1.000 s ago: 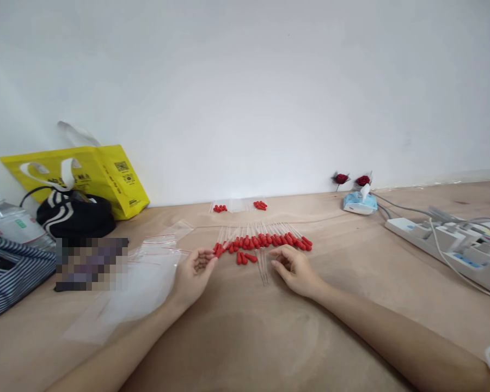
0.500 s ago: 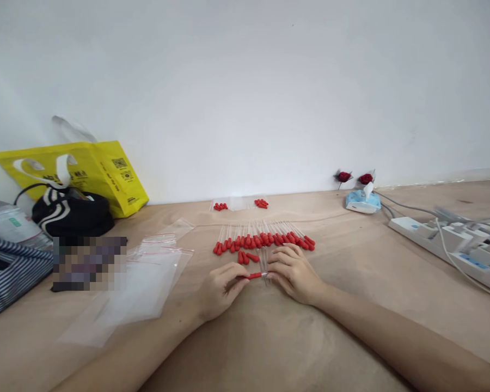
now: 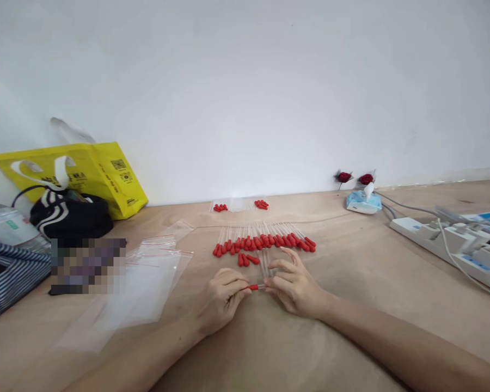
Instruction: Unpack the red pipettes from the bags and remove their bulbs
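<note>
My left hand [image 3: 225, 298] pinches a red rubber dropper bulb [image 3: 253, 287] between thumb and fingers. My right hand [image 3: 296, 283] grips a clear glass dropper tube [image 3: 262, 286], whose end meets the bulb's mouth; how far it sits inside I cannot tell. Several loose glass tubes [image 3: 264, 261] lie just beyond, beside my right fingertips. A few loose red bulbs [image 3: 248, 259] rest behind my left hand. Farther back, a fanned row of droppers [image 3: 265, 239] has red bulbs toward me and thin tubes pointing to the wall.
Clear zip bags [image 3: 147, 294] lie to the left, near a yellow bag [image 3: 122, 185] and a black pouch [image 3: 73, 215]. By the wall are bags with red bulbs [image 3: 220, 208]. On the right are a tissue pack [image 3: 363, 202] and a power strip [image 3: 445, 245] with cables.
Both hands have drawn slightly toward me with the bulb and tube. The right index finger has lifted, and the bulb and tube now meet in line.
</note>
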A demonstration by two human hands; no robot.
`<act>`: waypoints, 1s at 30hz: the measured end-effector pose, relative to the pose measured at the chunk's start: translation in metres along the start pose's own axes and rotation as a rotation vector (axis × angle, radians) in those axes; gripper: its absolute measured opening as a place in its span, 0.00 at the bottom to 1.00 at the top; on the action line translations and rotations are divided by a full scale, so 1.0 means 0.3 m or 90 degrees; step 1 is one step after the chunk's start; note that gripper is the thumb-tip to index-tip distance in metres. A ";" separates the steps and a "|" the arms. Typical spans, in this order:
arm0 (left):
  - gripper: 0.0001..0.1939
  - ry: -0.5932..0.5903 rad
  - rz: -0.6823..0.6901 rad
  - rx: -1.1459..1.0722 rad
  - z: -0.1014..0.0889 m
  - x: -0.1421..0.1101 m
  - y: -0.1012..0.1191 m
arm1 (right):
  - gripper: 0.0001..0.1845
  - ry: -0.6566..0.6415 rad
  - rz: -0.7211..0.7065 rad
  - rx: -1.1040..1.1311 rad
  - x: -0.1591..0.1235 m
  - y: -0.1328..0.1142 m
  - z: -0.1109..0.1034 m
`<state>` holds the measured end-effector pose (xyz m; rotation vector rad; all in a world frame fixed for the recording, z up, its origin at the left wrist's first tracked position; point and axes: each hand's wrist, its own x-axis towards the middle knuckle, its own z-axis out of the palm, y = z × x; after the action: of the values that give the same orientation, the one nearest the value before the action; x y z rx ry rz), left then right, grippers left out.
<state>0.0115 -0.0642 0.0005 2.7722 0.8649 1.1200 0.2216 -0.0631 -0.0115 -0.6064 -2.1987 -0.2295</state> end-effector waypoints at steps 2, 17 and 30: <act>0.08 -0.012 -0.010 -0.005 -0.003 -0.002 0.007 | 0.05 0.001 -0.007 0.003 -0.001 0.002 0.003; 0.09 0.009 -0.208 0.028 -0.088 -0.014 -0.037 | 0.09 -0.030 0.191 0.011 -0.031 0.043 -0.019; 0.12 0.045 -0.491 -0.114 -0.009 0.003 -0.109 | 0.15 0.043 0.357 -0.012 -0.059 0.075 0.013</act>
<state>-0.0056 -0.0365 -0.0043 1.9490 1.5505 1.0561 0.2398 -0.0481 -0.0284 -1.1732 -1.8765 0.0251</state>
